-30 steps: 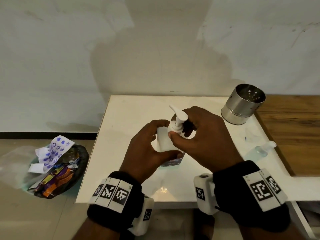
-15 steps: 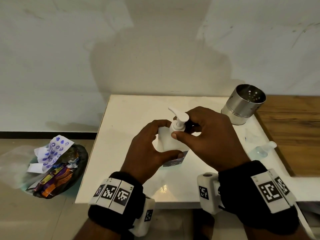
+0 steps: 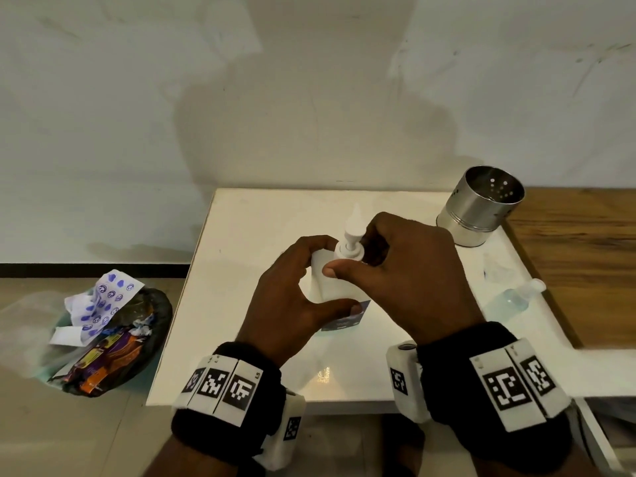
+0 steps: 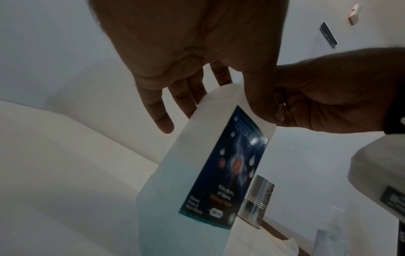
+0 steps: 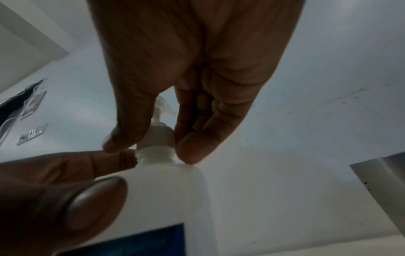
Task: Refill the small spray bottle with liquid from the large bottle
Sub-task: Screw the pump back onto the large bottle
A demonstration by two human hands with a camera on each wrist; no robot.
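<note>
While the left hand (image 3: 292,301) wraps the large bottle (image 4: 197,181) to keep it upright on the table (image 3: 241,235), the right hand (image 3: 406,280) pinches the pump collar (image 5: 155,138), probably to unscrew it. Well right of these fingers lies the small spray bottle (image 3: 521,295).

Left grip (image 3: 289,297) curls round the bottle (image 4: 197,173) body; right grip (image 3: 395,270) pinches its pump collar (image 5: 156,138), apparently between thumb and fingers.

pump nozzle (image 3: 354,220) turned away (toward wall), right hand (image 3: 406,270) twisting
</note>
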